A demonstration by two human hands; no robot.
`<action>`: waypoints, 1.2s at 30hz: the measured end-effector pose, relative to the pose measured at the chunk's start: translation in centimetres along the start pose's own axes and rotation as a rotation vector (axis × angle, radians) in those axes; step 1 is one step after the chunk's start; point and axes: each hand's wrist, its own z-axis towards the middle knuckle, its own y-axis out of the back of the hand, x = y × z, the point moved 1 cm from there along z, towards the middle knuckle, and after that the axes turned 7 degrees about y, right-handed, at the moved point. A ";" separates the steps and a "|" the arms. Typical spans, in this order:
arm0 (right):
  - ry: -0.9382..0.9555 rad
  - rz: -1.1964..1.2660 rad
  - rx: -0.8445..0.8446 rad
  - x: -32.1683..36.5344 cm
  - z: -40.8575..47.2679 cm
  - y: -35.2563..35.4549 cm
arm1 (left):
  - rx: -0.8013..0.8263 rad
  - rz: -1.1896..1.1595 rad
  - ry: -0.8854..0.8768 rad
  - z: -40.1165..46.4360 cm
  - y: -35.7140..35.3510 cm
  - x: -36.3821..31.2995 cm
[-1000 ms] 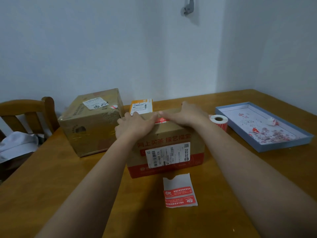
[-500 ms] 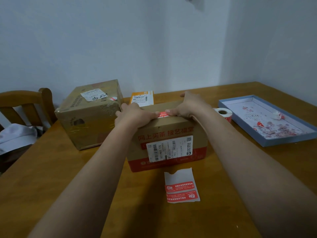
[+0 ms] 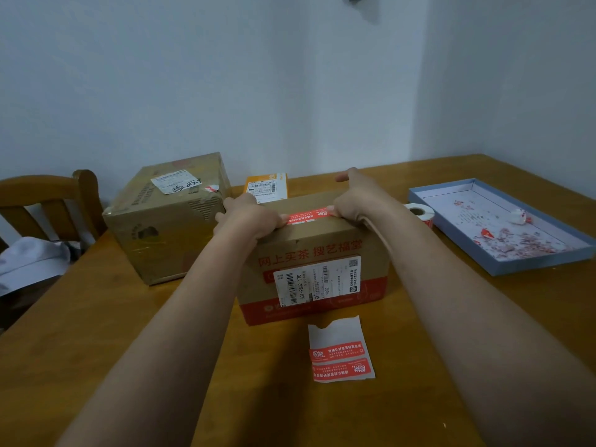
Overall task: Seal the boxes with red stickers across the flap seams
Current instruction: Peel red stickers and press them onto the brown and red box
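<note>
Atop the box point(image 3: 317, 240), near edge: hands flat, apart, on red sticker point(image 3: 308, 216)

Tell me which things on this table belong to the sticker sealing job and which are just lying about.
Part of the job:
- red-banded box, both hands on its top
- red sticker on its top
- left hand, right hand
- backing strip with two stickers
- sticker roll
- large brown box
- small orange box

Lying about:
- blue tray
- chair
- white cloth
</note>
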 end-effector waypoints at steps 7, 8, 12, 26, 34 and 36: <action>0.031 -0.037 -0.017 0.0 -1.2 0.0 | -0.078 0.085 -0.072 -0.9 0.0 0.2; 0.033 -0.047 -0.025 0.0 -1.4 0.1 | -0.088 0.104 -0.079 -1.0 0.0 0.2; 0.047 -0.119 -0.046 0.0 -1.6 0.1 | -0.100 0.171 -0.088 -1.6 -0.1 0.1; -0.019 -0.206 -0.082 0.3 -0.6 -0.5 | -0.125 0.165 -0.059 -0.8 -0.3 -0.3; 0.014 -0.201 -0.090 0.2 -0.9 -0.5 | -0.129 0.201 -0.080 -0.9 -0.4 0.0; 0.034 -0.182 -0.073 0.0 -1.1 -0.3 | -0.133 0.191 -0.104 -1.2 -0.3 0.2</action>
